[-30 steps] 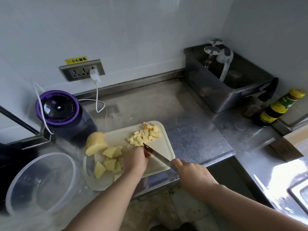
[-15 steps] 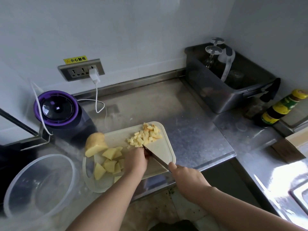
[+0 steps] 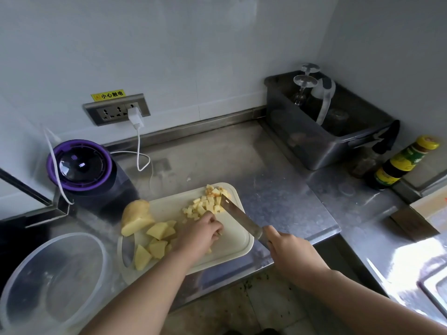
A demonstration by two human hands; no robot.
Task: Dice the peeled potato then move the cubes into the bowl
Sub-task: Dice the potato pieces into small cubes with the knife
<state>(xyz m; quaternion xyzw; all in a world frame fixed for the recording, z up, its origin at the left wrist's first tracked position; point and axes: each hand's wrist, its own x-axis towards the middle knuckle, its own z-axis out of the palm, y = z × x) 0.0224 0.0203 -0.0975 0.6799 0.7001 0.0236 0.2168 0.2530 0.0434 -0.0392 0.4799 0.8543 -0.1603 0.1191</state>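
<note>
- Brushed steel worktop [image 3: 242, 165], one L-shaped surface, dull and scuffed, running along two walls.
- One dark, box-shaped plastic bin [image 3: 314, 146] in the back right corner of the worktop, holding two clear stemmed glasses [image 3: 305, 81] stood upside down.
- One round bowl [image 3: 72, 235] of clear, cloudy plastic at the front left corner, just beside the board's left end.
- One cream plastic cutting board [image 3: 232, 240], a rounded rectangle with a slot handle at its left end, lying at an angle at the worktop's front edge.
- One round appliance [image 3: 79, 165] with a purple rim and glossy dark lid, near the back left, behind the board.
- Left hand [image 3: 200, 233]: knuckles up, fingers curled down onto the middle of the board just beside the cubes; whether they pin a piece underneath cannot be told.
- Right hand [image 3: 287, 250]: wrapped firmly round the handle of the knife [image 3: 239, 218], just past the front edge.
- The knife, one, has a long plain steel blade slanting across the board's right end, its tip among the cubes.
- One big uncut potato piece [image 3: 135, 216], smooth, pale yellow and domed, at the board's back left corner.
- One dark sauce bottle [image 3: 401, 163] with a yellow cap and a yellow-green label, by the right wall.
- Some six chunky wedges [image 3: 157, 230], angular, on the board's left half.
- One heap of small cubes [image 3: 205, 204], too many to count, at the board's far right corner.
</note>
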